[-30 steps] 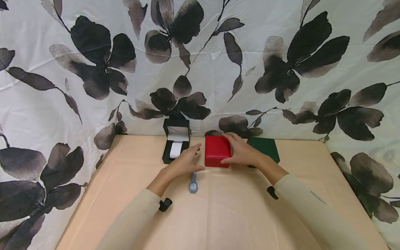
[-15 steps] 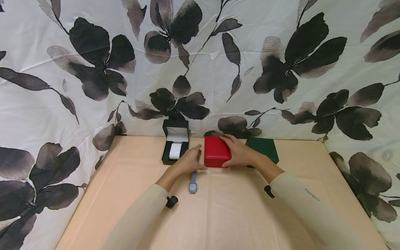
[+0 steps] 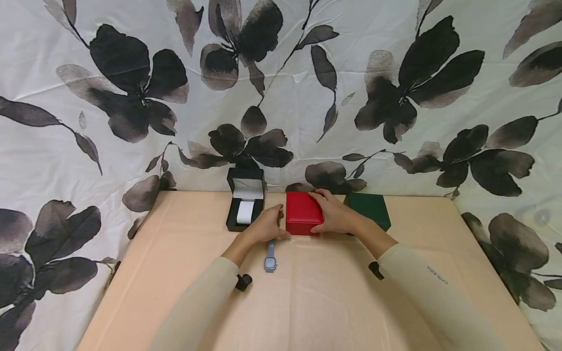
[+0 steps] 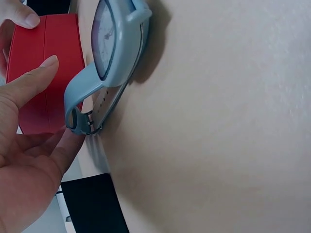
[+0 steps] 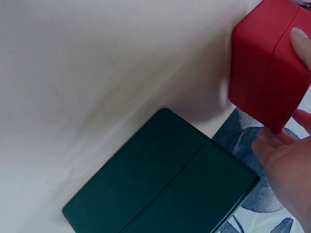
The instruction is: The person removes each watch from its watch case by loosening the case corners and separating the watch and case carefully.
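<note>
A closed red box (image 3: 304, 214) stands at the back middle of the table. My right hand (image 3: 337, 215) grips its right side, thumb at the front and fingers at the back edge; the right wrist view shows the thumb (image 5: 302, 46) on the red side. My left hand (image 3: 265, 226) is beside the box's left side with thumb and fingers apart and nothing held. Whether it touches the box I cannot tell. In front of that hand lies a light blue wristwatch (image 3: 270, 263), its buckled strap (image 4: 82, 85) showing in the left wrist view.
Left of the red box, an open black watch box (image 3: 232, 223) holds a white cushion (image 3: 245, 212). A closed green box (image 3: 370, 210) is on the right, partly behind my right wrist. Floral cloth (image 3: 307, 97) hangs behind the table's back edge.
My left hand has moved slightly right, closer to the red box, with its forearm following. The right hand has stayed at the red box's right side. The view has shifted slightly.
</note>
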Available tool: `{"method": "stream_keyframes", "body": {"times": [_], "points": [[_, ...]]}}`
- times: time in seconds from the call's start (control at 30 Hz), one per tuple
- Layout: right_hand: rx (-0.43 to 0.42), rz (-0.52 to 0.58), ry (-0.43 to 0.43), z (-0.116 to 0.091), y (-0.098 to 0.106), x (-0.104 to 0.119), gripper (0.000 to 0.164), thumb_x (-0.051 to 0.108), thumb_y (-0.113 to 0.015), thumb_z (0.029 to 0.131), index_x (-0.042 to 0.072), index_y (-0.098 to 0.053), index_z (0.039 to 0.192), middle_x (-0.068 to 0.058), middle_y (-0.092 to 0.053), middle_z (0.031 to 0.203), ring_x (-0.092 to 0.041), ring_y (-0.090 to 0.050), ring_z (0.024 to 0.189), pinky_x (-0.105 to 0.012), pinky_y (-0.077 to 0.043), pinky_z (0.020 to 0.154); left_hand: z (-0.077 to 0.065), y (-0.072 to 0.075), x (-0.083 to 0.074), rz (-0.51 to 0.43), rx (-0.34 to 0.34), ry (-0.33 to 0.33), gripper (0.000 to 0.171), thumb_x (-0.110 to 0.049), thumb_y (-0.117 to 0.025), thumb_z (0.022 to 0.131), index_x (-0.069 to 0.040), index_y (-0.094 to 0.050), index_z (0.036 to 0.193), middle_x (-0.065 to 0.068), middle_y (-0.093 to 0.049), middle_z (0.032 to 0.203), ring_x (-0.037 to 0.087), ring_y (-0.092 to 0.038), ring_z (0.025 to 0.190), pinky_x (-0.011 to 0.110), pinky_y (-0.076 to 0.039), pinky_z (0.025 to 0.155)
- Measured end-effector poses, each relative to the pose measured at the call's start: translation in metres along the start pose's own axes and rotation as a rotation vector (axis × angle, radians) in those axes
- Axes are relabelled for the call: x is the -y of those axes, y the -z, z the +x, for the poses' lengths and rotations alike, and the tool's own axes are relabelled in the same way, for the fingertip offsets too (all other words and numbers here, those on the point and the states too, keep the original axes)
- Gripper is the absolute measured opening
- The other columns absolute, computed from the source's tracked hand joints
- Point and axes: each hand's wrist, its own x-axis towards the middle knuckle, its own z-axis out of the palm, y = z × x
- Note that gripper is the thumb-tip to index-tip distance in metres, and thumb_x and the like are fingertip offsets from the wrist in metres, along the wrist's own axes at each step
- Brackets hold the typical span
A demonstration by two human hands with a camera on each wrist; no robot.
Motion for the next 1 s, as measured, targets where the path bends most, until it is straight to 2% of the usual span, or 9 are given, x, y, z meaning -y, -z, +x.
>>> {"method": "stream_keyframes", "body": {"times": [0.23, 0.4, 0.67, 1.0], "points": [[-0.019, -0.011, 0.013, 0.000, 0.000, 0.000, 0.110, 0.033, -0.094, 0.071, 0.007, -0.031, 0.157, -0.018, -0.033, 0.158, -0.036, -0.043, 0.137, -0.050, -0.059, 0.097, 0.007, -0.005, 0.003, -0.027, -0.009, -0.027, 0.077, -0.021, -0.092, 0.078, 0.003, -0.051, 0.139, 0.011, -0.064, 0.101, 0.020, -0.056, 0.083, 0.029, -0.050, 0.068], [-0.029, -0.011, 0.025, 0.000, 0.000, -0.001, 0.110, 0.035, -0.094, 0.070, 0.006, -0.032, 0.157, -0.018, -0.034, 0.157, -0.036, -0.043, 0.136, -0.050, -0.059, 0.097, 0.009, -0.008, 0.002, -0.031, -0.025, -0.048, 0.070, -0.016, -0.091, 0.079, 0.001, -0.055, 0.136, 0.008, -0.062, 0.098, 0.019, -0.056, 0.082, 0.028, -0.049, 0.068], [-0.037, -0.034, 0.032, 0.003, -0.002, -0.004, 0.110, 0.035, -0.094, 0.070, 0.005, -0.033, 0.157, -0.017, -0.033, 0.158, -0.036, -0.042, 0.137, -0.049, -0.059, 0.097, 0.013, -0.010, 0.002, 0.007, -0.055, -0.039, 0.071, -0.013, -0.090, 0.080, 0.005, -0.055, 0.139, 0.013, -0.065, 0.120, 0.023, -0.058, 0.100, 0.035, -0.054, 0.087], [-0.030, -0.074, 0.018, 0.006, -0.003, -0.005, 0.110, 0.037, -0.094, 0.071, 0.007, -0.033, 0.158, -0.016, -0.033, 0.159, -0.036, -0.044, 0.137, -0.049, -0.060, 0.096, 0.014, -0.008, 0.002, -0.002, -0.054, -0.019, 0.068, -0.013, -0.090, 0.080, 0.005, -0.056, 0.136, 0.012, -0.066, 0.117, 0.022, -0.059, 0.097, 0.033, -0.055, 0.085]]}}
